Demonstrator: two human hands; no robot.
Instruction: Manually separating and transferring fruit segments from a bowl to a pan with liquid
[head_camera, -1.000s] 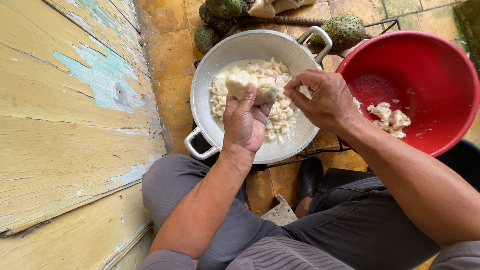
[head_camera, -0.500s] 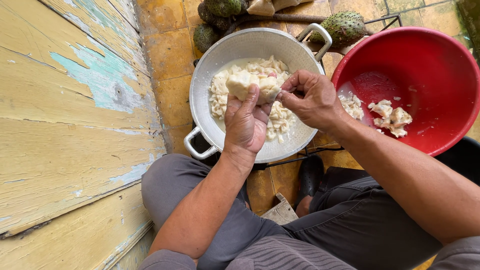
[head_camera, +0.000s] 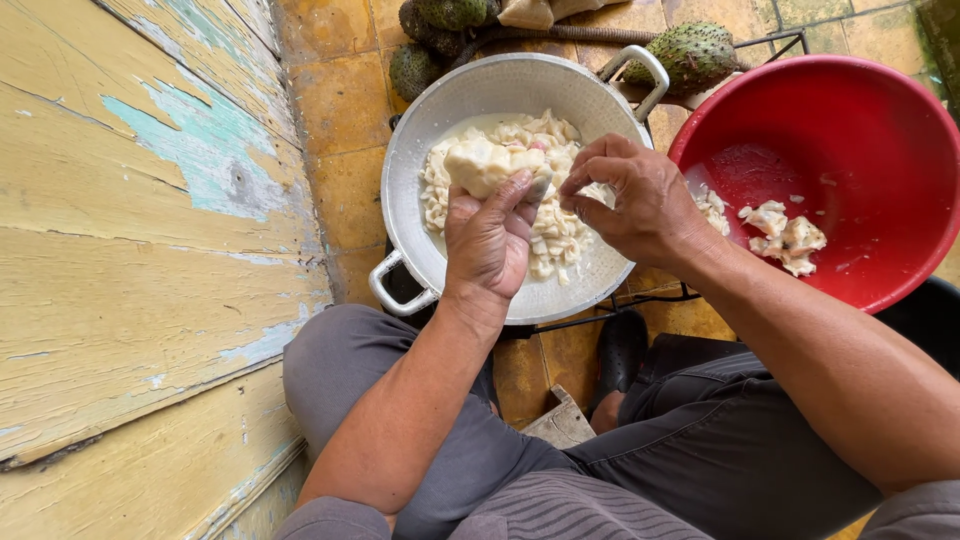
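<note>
Two hands over the round silver metal pan (head_camera: 420, 120) — my left hand (head_camera: 490, 245) grips a white, pulpy chunk of fruit flesh (head_camera: 480, 165) above its centre, my right hand (head_camera: 640, 205) pinches narrow just beside it — near the red plastic basin's (head_camera: 880, 110) left rim.

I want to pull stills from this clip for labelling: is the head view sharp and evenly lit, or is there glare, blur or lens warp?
Head view: soft even daylight, no hard shadows. Left hand, its pale fruit chunk and right hand look sharp. Mild sheen on the metal pan and red basin. Wide lens bends the yellow boards at the edge.
</note>
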